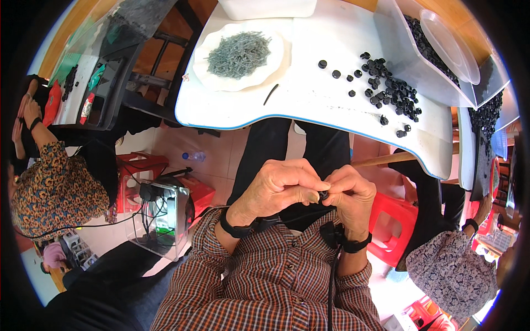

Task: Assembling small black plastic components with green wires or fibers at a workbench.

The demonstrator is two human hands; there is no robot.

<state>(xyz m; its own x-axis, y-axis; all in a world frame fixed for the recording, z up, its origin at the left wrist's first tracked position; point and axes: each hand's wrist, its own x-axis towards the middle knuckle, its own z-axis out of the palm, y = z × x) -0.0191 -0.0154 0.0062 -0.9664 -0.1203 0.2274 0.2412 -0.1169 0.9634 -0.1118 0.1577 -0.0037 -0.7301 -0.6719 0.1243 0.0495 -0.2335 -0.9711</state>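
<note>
A small round black part is pinched between my two hands, held above my lap just off the table's near edge. My left hand closes thumb and forefinger on its left side. From the other side my right hand grips it with bent fingers, and the fingertips cover most of it. Beyond them on the white table, many like black parts lie scattered to the right. A white scalloped plate at the left bears a heap of thin grey-green strips.
A clear bin of black parts stands at the back right, with a clear lid on it. A white container sits at the far edge. Co-workers sit on both sides. A clear box with cables stands on a red stool at left.
</note>
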